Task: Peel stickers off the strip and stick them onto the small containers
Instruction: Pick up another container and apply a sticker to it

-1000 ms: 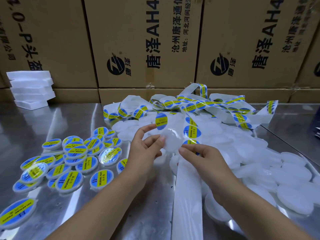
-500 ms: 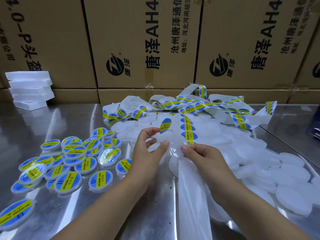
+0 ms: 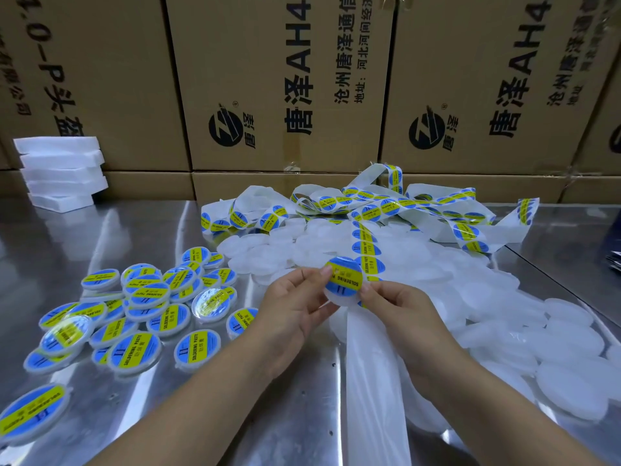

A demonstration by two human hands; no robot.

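Note:
A small round white container [image 3: 342, 284] is held above the metal table between both hands, a blue and yellow sticker lying on its top face. My left hand [image 3: 295, 307] grips its left edge with the thumb on the sticker's rim. My right hand [image 3: 400, 307] pinches its right edge, and the empty part of the sticker strip [image 3: 373, 381] runs down under that hand. The filled part of the sticker strip [image 3: 366, 250] leads back to a tangled heap. Plain white containers [image 3: 504, 324] are piled on the right, and labelled containers [image 3: 151, 304] lie on the left.
Brown cardboard boxes [image 3: 275, 89] form a wall along the back of the steel table [image 3: 67, 237]. A stack of white foam pieces [image 3: 60, 173] stands at the back left. A seam in the table top runs along the right side.
The sticker that hung from my left fingers beside the strip now lies on the container's top. Both hands have closed in on the container and tilted its face toward me.

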